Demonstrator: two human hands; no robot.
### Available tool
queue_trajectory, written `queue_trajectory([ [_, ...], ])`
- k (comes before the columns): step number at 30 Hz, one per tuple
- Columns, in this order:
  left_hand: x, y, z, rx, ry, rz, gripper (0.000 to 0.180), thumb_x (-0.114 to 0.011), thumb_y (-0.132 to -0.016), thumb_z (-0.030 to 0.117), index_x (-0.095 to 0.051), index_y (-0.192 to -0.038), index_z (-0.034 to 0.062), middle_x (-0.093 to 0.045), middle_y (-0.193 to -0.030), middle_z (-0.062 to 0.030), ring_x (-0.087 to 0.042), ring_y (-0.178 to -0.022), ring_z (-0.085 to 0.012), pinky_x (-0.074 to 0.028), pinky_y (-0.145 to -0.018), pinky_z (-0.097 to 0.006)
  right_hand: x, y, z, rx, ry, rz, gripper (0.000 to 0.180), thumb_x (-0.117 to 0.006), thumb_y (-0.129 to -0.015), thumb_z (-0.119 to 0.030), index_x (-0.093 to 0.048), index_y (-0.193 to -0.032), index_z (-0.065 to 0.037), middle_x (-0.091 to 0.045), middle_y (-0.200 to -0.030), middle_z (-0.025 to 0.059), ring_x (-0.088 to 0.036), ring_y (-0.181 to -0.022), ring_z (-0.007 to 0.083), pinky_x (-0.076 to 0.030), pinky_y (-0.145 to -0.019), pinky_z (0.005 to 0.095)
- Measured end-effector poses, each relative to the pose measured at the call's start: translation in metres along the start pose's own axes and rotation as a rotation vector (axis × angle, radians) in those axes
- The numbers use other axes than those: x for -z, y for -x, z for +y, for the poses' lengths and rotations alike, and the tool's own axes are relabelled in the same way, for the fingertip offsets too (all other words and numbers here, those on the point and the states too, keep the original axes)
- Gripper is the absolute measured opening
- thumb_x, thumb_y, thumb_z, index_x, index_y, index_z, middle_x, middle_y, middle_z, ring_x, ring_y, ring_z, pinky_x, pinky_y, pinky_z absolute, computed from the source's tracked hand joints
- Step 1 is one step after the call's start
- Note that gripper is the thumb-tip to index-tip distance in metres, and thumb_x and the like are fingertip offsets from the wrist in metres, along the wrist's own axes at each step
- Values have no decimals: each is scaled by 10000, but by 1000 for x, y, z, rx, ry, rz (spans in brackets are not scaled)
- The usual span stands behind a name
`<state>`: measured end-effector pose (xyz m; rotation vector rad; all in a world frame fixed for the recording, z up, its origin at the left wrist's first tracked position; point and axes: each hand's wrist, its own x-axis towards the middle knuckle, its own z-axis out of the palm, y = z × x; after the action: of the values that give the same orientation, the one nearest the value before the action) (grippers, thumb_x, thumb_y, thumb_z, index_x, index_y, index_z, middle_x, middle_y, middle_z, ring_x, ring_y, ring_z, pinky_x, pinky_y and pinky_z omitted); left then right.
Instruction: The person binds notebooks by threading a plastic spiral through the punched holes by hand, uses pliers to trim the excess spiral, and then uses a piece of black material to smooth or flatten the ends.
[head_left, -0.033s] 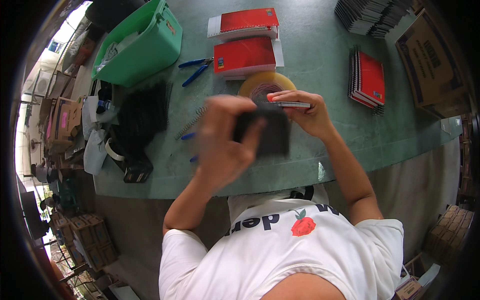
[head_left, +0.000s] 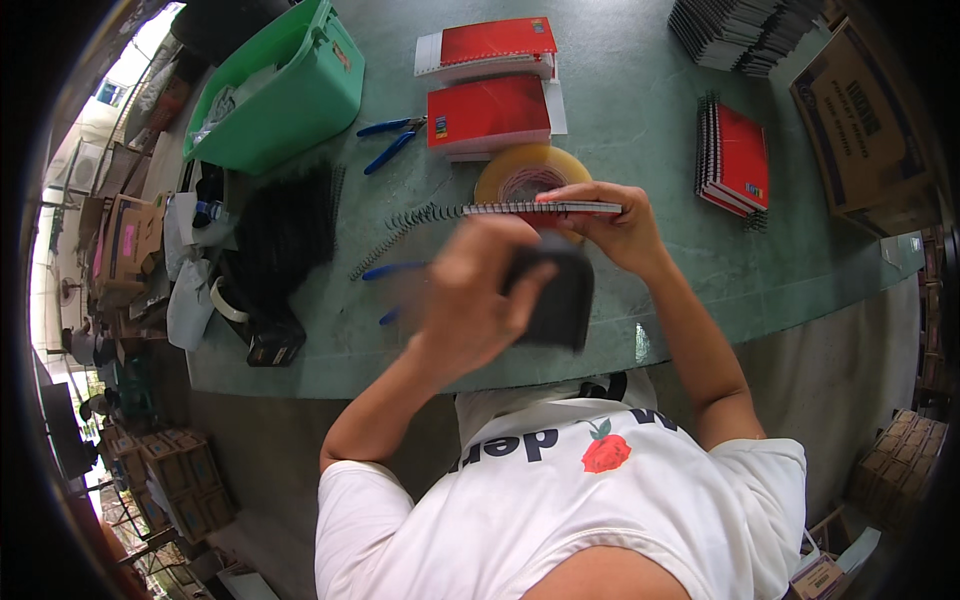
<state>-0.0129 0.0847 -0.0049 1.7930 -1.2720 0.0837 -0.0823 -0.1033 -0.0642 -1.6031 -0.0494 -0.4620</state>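
Note:
My right hand [head_left: 615,222] is closed on a small notebook [head_left: 545,209], held edge-on above the table. A dark wire coil [head_left: 420,214] runs along the notebook's edge and trails off to its left, curving down toward the table. Just below that edge, my left hand [head_left: 480,290], smeared by motion, is shut on a black block-like object [head_left: 560,295] whose kind I cannot make out. Behind the notebook lies a roll of yellowish tape [head_left: 490,180]. Blue-handled pliers [head_left: 395,271] rest left of my left hand, partly hidden by it.
Two red notebook stacks [head_left: 490,110] stand beyond the tape, beside blue pliers [head_left: 388,150]. Coil-bound red notebooks [head_left: 738,155] and a cardboard box [head_left: 860,130] are at right. At left are a green bin [head_left: 290,110] and a heap of black coils [head_left: 290,225].
My left hand has moved down and slightly right with the black object. This uncovers the coil along the notebook's edge. My right hand stays put.

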Motion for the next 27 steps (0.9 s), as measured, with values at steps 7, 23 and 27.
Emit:
queue_trajectory([
  [7,19,-20,14,60,117,-165,251,-697,-749,71,-651,-989,10,-631,-896,-158,-637,-804,-251,-492,-709,-313,3,9,4,-92,2,-102,262,-736,-701,-4,-681,-957,-24,-692,-947,67,-619,-833,88,-497,-747,239],
  [23,33,-65,-30,392,-141,-708,223,-669,-784,157,-675,-950,7,-660,-789,-165,-629,-713,-240,-487,-711,-324,-6,23,12,272,370,-113,288,-680,-590,99,-686,-852,-22,-693,-942,74,-651,-953,235,-504,-867,343],
  [27,35,-50,-54,317,-177,-654,206,-657,-790,141,-669,-936,-5,-648,-752,-179,-628,-690,-253,-480,-673,-337,-10,25,13,310,398,-125,207,-700,-621,27,-679,-824,-7,-693,-919,94,-656,-947,260,-493,-888,380],
])
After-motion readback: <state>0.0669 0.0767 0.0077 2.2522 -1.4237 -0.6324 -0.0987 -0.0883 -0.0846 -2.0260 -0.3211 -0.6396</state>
